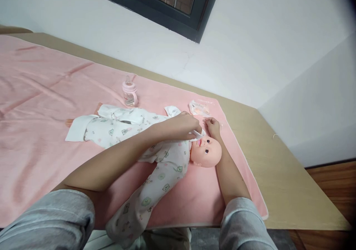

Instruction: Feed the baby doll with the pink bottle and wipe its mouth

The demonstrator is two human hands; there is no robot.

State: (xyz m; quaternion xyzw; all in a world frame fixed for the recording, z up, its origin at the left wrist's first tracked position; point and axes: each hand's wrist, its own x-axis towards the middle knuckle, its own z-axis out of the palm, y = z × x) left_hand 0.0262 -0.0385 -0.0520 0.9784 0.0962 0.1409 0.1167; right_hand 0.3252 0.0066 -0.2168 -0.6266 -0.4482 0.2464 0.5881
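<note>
Now, the doll [174,153] is on its back across the pink blanket [194,202], its head [210,155] towards the right end of the desk [278,179], its feet pointing left. The left hand [187,126] is right at the doll's mouth and cheek, fingers closed on a white cloth [199,134], a bit of which pokes out below the knuckles against the face. Round the far side of the head comes the right hand [213,127], resting low by the blanket, fingers bent loosely inward; whether anything sits between them, I cannot tell.

Just beyond it, nearer the desk's far edge, lies a clear packet [199,108], apparently crumpled. Further left along that same far edge stands the bottle [129,94], pink-capped, upright, well apart from both hands.

So where do things stand? The doll is laid out, dressed in its printed outfit [164,176], one long sleeve reaching down over the desk's near edge. The cloth is in the hand and up to the face, so I judge that wiping is under way, not finished. Left to do: completing that pass and taking the cloth away. How clean the cheek is, the fingers hide.
</note>
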